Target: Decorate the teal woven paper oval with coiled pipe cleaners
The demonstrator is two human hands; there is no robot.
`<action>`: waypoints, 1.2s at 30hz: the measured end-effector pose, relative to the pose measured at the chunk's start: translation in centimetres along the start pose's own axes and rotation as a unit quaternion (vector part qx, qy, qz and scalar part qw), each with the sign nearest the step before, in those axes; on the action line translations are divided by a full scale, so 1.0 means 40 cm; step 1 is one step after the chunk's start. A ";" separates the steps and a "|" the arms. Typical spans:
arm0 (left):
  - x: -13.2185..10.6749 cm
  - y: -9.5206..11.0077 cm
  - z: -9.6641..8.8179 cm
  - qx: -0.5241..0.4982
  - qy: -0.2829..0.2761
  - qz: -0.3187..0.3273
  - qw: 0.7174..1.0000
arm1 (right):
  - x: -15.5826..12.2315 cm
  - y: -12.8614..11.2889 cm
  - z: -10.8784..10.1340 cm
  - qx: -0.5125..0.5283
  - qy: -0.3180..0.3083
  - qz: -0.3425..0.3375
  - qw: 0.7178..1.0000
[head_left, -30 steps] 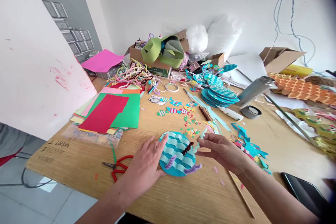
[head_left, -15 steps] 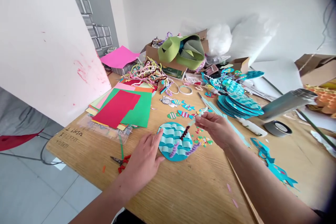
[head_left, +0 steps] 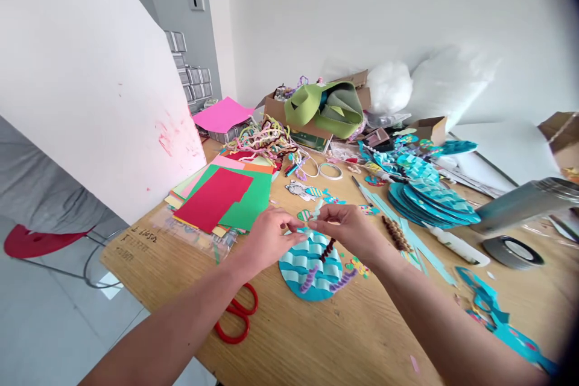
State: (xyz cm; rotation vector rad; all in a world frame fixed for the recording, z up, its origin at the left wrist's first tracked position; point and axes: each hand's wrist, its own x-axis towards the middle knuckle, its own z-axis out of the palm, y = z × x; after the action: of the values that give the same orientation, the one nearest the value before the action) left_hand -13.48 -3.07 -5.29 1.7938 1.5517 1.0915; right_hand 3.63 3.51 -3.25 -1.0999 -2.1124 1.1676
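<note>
Above the round blue paper disc [head_left: 312, 298], my right hand [head_left: 346, 226] pinches a pale mint twisted pipe cleaner [head_left: 318, 208]. My left hand [head_left: 274, 234] meets it from the other side, thumb and forefinger closed at the lower end; the exact contact is partly hidden. Wavy light-blue paper strips cover the disc. Two purple pipe cleaner pieces [head_left: 309, 279] and a dark brown twisted one [head_left: 327, 249] stand on it. Small paper fish [head_left: 304, 215] lie just behind the hands. Red-handled scissors [head_left: 242, 313] rest under my left forearm, blades hidden.
Coloured paper sheets [head_left: 212, 196] lie left, with a heap of pipe cleaners [head_left: 266, 139] behind. At right are stacked blue discs [head_left: 429, 202], a white glue bottle [head_left: 459, 245], black tape [head_left: 513, 251] and a metal flask [head_left: 529, 205]. Blue paper scraps [head_left: 502, 319] lie near my right forearm.
My left hand has left the disc's edge and come up to the mint pipe cleaner. My right hand has brought it left, over the disc's far edge. The view has shifted slightly.
</note>
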 end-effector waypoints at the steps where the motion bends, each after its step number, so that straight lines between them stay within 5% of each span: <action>1: 0.002 -0.004 0.007 0.000 -0.001 -0.001 1.000 | -0.001 0.000 0.002 -0.004 -0.003 -0.003 1.000; 17: 0.008 -0.038 0.013 -0.024 -0.086 -0.011 0.996 | -0.015 -0.018 0.035 -0.082 0.013 -0.043 0.996; 29: 0.003 -0.068 0.023 0.073 -0.132 -0.016 0.988 | -0.090 -0.069 -0.063 -0.108 0.107 -0.021 0.988; 36: 0.001 -0.085 0.031 0.116 -0.105 0.038 0.987 | -0.126 -0.075 -0.086 -0.090 0.149 -0.032 0.984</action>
State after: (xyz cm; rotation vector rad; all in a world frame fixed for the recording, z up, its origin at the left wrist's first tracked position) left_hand -14.33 -2.21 -8.71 2.0648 1.5433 0.7482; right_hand 7.69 -0.01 0.96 -1.1935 -2.0288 0.7401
